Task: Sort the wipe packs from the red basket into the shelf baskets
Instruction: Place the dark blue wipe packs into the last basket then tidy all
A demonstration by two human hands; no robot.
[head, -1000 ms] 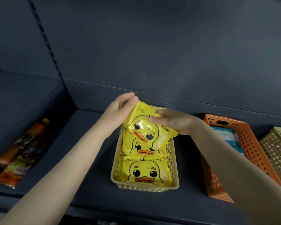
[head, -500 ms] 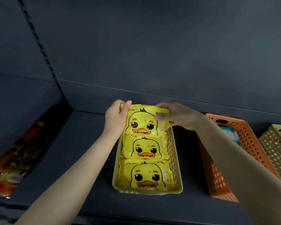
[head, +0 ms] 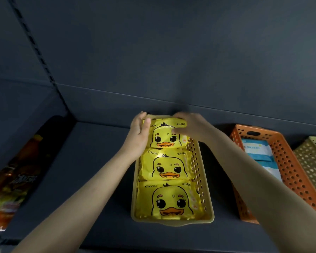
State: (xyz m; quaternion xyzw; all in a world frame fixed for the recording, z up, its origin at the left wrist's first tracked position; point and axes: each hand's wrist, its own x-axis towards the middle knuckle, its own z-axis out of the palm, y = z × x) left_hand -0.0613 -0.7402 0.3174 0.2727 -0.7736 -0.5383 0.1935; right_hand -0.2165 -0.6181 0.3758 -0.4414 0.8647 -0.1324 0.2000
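Hands are meeting at the back end of a pale yellow perforated basket (head: 171,222) that is sitting on the dark shelf (head: 91,170). Three yellow wipe packs printed with a cartoon duck are lying in it in a single row, face up. The front duck pack (head: 170,199) and the middle duck pack (head: 167,165) are lying flat, while the rear duck pack (head: 164,136) is overlapping the middle one's far edge. The left hand (head: 138,134) is pinching the rear pack's left edge, thumb lying on the printed face and fingers reaching behind. The right hand (head: 192,125), slightly blurred, is gripping its top right corner, thumb pressing the face and fingers curling over the far edge. Just to the right, an orange basket (head: 288,161) is holding blue-and-white wipe packs (head: 257,148), and a tan basket (head: 312,161) is standing beside it. Snack bags (head: 16,179) are lying in the neighbouring bay on the left.
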